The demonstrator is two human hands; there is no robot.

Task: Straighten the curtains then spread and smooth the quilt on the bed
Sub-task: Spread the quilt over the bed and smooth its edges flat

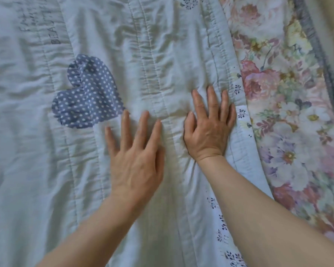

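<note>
A pale blue-white quilt (46,151) with stitched lines, faint lettering and a blue polka-dot heart patch (87,99) covers most of the view and lies wrinkled. My left hand (137,157) lies flat on the quilt just below and right of the heart, fingers straight and spread. My right hand (210,128) presses flat on the quilt near its right border, fingers spread, with creases gathered under the wrist. No curtains are in view.
The quilt's right edge (245,132), trimmed with small leaf prints, runs top to bottom. Beyond it lies a floral sheet (289,116) with pink and white flowers, bordered by a grey band (328,74) at the far right.
</note>
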